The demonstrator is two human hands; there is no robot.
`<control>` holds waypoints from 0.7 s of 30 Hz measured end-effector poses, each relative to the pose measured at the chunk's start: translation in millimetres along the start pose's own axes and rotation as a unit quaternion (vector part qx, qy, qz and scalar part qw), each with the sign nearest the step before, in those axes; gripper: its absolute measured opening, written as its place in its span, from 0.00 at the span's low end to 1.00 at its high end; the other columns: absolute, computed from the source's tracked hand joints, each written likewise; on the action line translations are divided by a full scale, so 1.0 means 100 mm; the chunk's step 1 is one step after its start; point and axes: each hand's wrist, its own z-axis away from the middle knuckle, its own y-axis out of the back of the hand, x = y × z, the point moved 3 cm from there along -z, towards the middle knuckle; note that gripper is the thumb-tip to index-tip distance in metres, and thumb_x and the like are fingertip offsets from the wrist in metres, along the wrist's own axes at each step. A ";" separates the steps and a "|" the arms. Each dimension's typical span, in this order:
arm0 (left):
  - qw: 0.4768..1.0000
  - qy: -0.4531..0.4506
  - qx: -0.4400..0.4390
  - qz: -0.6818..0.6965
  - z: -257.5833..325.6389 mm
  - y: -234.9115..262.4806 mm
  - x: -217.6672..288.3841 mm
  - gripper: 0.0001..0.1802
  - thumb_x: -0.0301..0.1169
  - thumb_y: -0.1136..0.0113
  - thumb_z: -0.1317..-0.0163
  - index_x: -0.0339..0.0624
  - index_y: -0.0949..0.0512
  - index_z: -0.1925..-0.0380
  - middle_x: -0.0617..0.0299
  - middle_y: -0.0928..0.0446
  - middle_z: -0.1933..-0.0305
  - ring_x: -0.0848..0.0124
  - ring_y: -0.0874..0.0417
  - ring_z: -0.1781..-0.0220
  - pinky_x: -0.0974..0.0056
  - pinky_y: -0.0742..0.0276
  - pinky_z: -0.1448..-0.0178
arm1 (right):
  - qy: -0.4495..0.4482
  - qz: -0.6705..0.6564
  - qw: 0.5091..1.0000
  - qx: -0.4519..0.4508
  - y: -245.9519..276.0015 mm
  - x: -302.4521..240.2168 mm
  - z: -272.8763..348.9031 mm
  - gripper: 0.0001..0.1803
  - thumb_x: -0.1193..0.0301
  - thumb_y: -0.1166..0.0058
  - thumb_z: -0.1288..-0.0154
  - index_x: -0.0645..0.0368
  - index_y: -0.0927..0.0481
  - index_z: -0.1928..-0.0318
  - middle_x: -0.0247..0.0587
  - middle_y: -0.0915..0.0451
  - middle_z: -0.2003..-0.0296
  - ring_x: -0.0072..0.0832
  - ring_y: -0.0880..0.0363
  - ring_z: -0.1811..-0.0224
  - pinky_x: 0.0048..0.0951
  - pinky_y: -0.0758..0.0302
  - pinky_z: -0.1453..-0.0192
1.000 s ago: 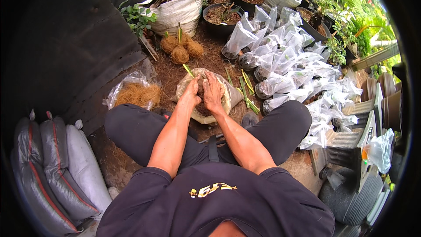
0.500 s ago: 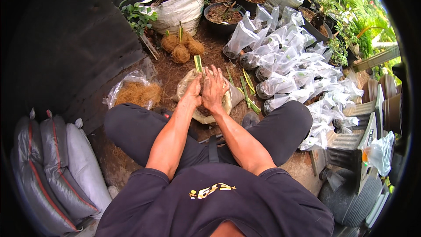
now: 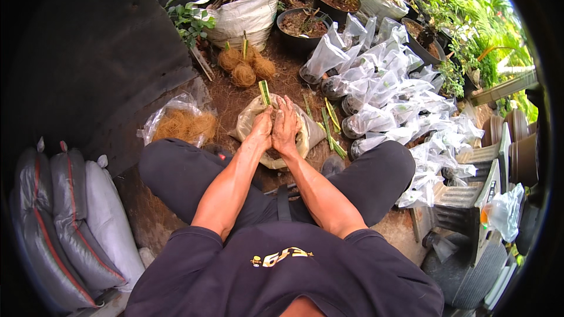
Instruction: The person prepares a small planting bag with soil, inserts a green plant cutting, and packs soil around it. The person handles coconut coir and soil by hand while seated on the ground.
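Observation:
Over the mouth of a pale sack (image 3: pixel 313 131) between my legs, my two hands are pressed palm to palm. My left hand (image 3: pixel 262 126) is closed, and a green and yellow leaf cutting (image 3: pixel 264 93) sticks up beyond its fingertips. My right hand (image 3: pixel 285 127) cups against it from the right, its fingers long and held together. The lower end of the cutting, and whatever surrounds it between the palms, is hidden. Dark, loose material shows inside the sack below my wrists. Beyond the sack sit several brown fibre balls (image 3: pixel 243 74) with leaf pieces standing in them.
A clear bag of brown fibre (image 3: pixel 183 124) lies left of the sack. Cut leaf strips (image 3: pixel 332 115) lie to its right. Many clear plastic plant bags (image 3: pixel 382 97) fill the right side. Full grey sacks (image 3: pixel 82 223) stand at left, potted plants (image 3: pixel 302 23) at the back.
My right hand's fingers have drawn closer together and nearer my left hand. The cutting still stands up between them. The view has shifted slightly.

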 end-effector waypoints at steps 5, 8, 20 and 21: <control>0.995 0.077 0.008 -0.057 0.01 0.00 -0.01 0.19 0.47 0.54 0.26 0.50 0.28 0.44 0.55 0.25 0.44 0.60 0.24 0.43 0.51 0.26 0.38 | -0.070 0.070 0.995 -0.013 0.10 -0.12 0.00 0.31 0.48 0.74 0.22 0.48 0.35 0.28 0.47 0.47 0.25 0.47 0.56 0.22 0.51 0.65 0.24; 0.997 0.069 0.001 -0.027 0.07 -0.07 0.10 0.20 0.49 0.55 0.26 0.53 0.27 0.42 0.58 0.27 0.39 0.60 0.27 0.38 0.50 0.30 0.35 | -0.001 0.143 0.989 -0.036 0.11 -0.25 -0.01 0.30 0.48 0.73 0.22 0.45 0.35 0.29 0.47 0.48 0.25 0.46 0.56 0.22 0.53 0.69 0.24; 0.984 -0.080 0.032 -0.153 0.16 -0.30 0.23 0.20 0.50 0.50 0.27 0.46 0.21 0.56 0.71 0.31 0.69 0.76 0.30 0.62 0.63 0.33 0.49 | 0.060 -0.148 0.987 0.031 0.06 -0.05 -0.25 0.27 0.54 0.63 0.23 0.57 0.34 0.34 0.51 0.34 0.36 0.40 0.36 0.34 0.42 0.40 0.32; 0.979 -0.130 -0.001 -0.160 0.17 -0.33 0.18 0.24 0.52 0.53 0.26 0.42 0.23 0.51 0.64 0.26 0.59 0.73 0.27 0.53 0.63 0.32 0.44 | -0.010 -0.199 0.980 0.019 0.05 -0.02 -0.23 0.26 0.55 0.60 0.23 0.59 0.32 0.36 0.50 0.31 0.39 0.38 0.33 0.37 0.40 0.37 0.34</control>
